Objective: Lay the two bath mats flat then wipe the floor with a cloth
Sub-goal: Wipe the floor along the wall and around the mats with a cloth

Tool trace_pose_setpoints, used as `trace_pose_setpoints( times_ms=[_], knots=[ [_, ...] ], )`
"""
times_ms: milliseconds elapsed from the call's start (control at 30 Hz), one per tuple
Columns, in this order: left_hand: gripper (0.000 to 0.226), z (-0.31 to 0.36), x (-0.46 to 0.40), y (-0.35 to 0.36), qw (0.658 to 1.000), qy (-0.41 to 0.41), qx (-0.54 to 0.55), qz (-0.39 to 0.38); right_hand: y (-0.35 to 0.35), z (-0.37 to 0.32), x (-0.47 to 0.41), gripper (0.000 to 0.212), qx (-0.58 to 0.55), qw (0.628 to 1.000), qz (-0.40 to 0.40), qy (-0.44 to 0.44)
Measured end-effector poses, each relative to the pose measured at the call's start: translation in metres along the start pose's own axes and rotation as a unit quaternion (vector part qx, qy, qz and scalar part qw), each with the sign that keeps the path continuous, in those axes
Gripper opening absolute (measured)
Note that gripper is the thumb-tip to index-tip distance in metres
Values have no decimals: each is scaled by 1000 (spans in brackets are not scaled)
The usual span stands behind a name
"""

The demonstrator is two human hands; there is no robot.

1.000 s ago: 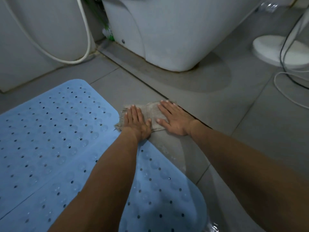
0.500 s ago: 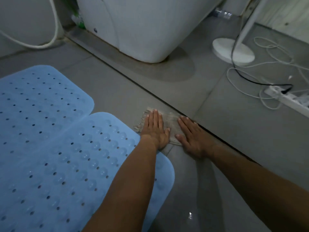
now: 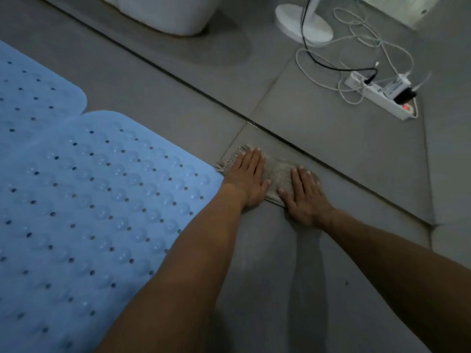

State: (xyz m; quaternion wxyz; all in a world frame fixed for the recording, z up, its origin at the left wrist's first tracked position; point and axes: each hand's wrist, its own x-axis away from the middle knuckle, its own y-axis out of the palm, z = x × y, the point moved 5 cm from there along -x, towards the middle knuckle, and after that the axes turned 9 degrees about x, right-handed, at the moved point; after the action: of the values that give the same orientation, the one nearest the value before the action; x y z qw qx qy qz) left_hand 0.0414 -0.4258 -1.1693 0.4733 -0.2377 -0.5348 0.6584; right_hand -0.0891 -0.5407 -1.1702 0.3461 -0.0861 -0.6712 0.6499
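Here both hands, left hand (image 3: 246,179) and right hand (image 3: 304,197), press spread flat on the cloth (image 3: 276,174)

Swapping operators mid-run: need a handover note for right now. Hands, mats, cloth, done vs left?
Left hand: flat, fingers straight, pressing the cloth. Right hand: flat on the cloth's right end, heel on the floor.
Cloth: beige, fringed, on the grey tile just right of the near bath mat, below the floor channel.
Far bath mat: lies flat beside the near one, its edge under it.
Done: both mats laid flat.
Left: finish wiping. Power strip and cables lie on the floor ahead; probably keep the cloth away.
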Motion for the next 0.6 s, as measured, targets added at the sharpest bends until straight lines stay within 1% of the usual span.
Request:
trace_pose_setpoints(
  times_ms=[67, 133, 333, 433, 600],
  knots=[
    [70, 9, 11, 5, 1000, 27, -5, -8, 10, 3, 19, 85, -5, 1000, -13, 22],
    [70, 13, 21, 10, 999, 43, -10, -11, 13, 1, 33, 81, -3, 999, -19, 35],
    [72, 14, 44, 16, 995, 86, -24, -36, 25, -13, 68, 84, -21, 997, -32, 72],
    [71, 14, 62, 20, 994, 105, -30, -27, 34, -22, 87, 84, -30, 995, -15, 91],
    [70, 19, 108, 32, 994, 105, -29, -17, 46, -36, 125, 83, -31, 994, -9, 104]
  ],
)
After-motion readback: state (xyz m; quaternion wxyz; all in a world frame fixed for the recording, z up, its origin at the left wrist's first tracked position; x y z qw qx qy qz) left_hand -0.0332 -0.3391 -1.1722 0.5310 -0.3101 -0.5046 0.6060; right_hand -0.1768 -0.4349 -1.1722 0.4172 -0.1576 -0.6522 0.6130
